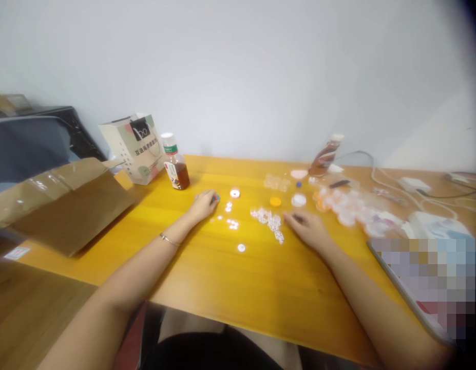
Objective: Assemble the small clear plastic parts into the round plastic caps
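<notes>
My left hand (203, 204) rests on the table with its fingers closed round a small blue-green piece (217, 198), mostly hidden by the fingers. To its right lie a white round piece with a dark centre (234, 193) and several small white pieces (233, 224). A single white disc (241, 247) sits closer to the table's front. My right hand (307, 228) is beside a spread of small white openwork pieces (270, 220). Its fingers are slightly bent and apart, and I see nothing held in them. Beyond it are an orange disc (275, 202) and a white disc (298, 200).
A brown paper bag (68, 205), a printed carrier bag (135, 149) and a drink bottle (176, 167) stand left. At right are a tilted bottle (324, 158), clear round containers (345, 205), cables (372, 164) and a tablet-like device (399, 288). A wall closes off the yellow table's (207, 277) back.
</notes>
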Motion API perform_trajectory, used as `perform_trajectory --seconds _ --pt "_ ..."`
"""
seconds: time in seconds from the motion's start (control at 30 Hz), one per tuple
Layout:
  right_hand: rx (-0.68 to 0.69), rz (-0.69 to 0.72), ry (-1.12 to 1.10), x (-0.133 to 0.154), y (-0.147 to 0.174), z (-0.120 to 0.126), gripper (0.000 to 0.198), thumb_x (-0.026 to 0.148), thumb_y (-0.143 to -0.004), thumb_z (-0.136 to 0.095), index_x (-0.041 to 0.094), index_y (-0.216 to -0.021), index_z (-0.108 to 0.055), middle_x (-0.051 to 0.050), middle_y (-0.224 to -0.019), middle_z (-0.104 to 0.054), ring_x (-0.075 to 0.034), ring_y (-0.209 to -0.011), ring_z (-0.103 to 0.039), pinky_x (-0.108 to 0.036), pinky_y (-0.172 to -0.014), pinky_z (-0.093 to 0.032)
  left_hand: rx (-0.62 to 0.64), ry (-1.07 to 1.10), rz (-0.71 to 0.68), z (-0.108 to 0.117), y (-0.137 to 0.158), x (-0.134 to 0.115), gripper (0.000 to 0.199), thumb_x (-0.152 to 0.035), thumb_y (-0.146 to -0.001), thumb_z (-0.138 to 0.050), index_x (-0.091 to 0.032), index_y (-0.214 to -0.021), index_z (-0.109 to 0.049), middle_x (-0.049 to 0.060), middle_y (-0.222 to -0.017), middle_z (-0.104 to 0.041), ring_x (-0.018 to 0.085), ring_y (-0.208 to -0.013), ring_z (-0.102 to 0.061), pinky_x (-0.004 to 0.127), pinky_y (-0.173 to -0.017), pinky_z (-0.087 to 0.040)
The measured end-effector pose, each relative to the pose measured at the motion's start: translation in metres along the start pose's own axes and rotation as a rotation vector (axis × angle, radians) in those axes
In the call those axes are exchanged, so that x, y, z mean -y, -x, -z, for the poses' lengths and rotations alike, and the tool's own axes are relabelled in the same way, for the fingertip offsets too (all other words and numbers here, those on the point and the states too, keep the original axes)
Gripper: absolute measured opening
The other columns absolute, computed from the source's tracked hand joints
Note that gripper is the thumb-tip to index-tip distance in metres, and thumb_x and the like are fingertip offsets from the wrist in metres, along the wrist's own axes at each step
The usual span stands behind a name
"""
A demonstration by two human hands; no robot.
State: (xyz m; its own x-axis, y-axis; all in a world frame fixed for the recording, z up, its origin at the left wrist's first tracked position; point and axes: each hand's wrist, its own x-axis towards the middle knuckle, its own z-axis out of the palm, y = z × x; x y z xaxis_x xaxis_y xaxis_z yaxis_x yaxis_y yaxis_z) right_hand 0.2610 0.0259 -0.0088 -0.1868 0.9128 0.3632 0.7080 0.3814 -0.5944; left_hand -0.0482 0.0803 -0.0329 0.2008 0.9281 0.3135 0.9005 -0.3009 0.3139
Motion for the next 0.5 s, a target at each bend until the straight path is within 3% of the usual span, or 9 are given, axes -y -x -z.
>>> perform_trajectory --seconds 0.1,0.17,0.27,0.33,0.4,0.5 --pt "0.005 0.003 -0.008 -0.002 -0.001 0.000 0.039 0.050 -0.075 -0.045 0.019 -0.051 -0.046 0.001 -0.049 -0.046 -0.012 -0.049 -0.043 -0.023 -0.045 -0.032 -0.006 0.009 0.004 0.009 0.007 -0.007 0.011 -0.026 -0.081 -0.047 -0.017 -0.082 -0.053 0.007 -0.092 -0.061 0.023 -0.094 -0.053 0.041 -0.084 -0.037" --pt "0.004 0.005 -0.016 -0.002 -0.001 0.000 0.040 0.050 -0.075 -0.044 0.019 -0.051 -0.047 0.001 -0.049 -0.047 -0.012 -0.048 -0.043 -0.023 -0.046 -0.032 0.061 0.096 -0.074 0.017 0.016 -0.018 0.014 -0.031 -0.081 -0.050 -0.018 -0.081 -0.053 0.006 -0.092 -0.061 0.020 -0.092 -0.054 0.036 -0.082 -0.039" --pt "-0.005 0.014 -0.014 -0.001 -0.001 0.000 0.041 0.052 -0.075 -0.044 0.019 -0.050 -0.045 0.001 -0.049 -0.047 -0.012 -0.048 -0.042 -0.023 -0.045 -0.031 0.347 0.502 -0.360 0.030 0.030 -0.041 0.018 -0.034 -0.080 -0.052 -0.017 -0.087 -0.050 0.006 -0.096 -0.060 0.014 -0.088 -0.055 0.029 -0.080 -0.042" --pt "-0.006 0.014 -0.010 0.000 0.000 0.000 0.042 0.052 -0.075 -0.044 0.019 -0.050 -0.045 0.001 -0.048 -0.048 -0.012 -0.048 -0.042 -0.022 -0.044 -0.031 0.487 0.623 -0.491 0.035 0.038 -0.054 0.021 -0.032 -0.079 -0.055 -0.016 -0.091 -0.050 0.006 -0.097 -0.060 0.013 -0.087 -0.055 0.027 -0.080 -0.042" --pt "-0.003 0.008 -0.007 0.001 0.000 0.000 0.041 0.051 -0.076 -0.044 0.019 -0.050 -0.046 0.001 -0.049 -0.049 -0.012 -0.048 -0.043 -0.023 -0.044 -0.031 0.560 0.637 -0.556 0.038 0.044 -0.064 0.023 -0.031 -0.077 -0.057 -0.017 -0.095 -0.051 0.006 -0.098 -0.060 0.013 -0.090 -0.055 0.028 -0.082 -0.041" --pt "0.002 0.000 -0.004 0.002 0.000 0.001 0.041 0.051 -0.076 -0.044 0.019 -0.051 -0.048 0.001 -0.049 -0.049 -0.012 -0.048 -0.044 -0.023 -0.045 -0.031 0.575 0.573 -0.587 0.037 0.047 -0.069 0.026 -0.030 -0.076 -0.059 -0.019 -0.099 -0.053 0.005 -0.101 -0.060 0.015 -0.094 -0.054 0.030 -0.085 -0.039"
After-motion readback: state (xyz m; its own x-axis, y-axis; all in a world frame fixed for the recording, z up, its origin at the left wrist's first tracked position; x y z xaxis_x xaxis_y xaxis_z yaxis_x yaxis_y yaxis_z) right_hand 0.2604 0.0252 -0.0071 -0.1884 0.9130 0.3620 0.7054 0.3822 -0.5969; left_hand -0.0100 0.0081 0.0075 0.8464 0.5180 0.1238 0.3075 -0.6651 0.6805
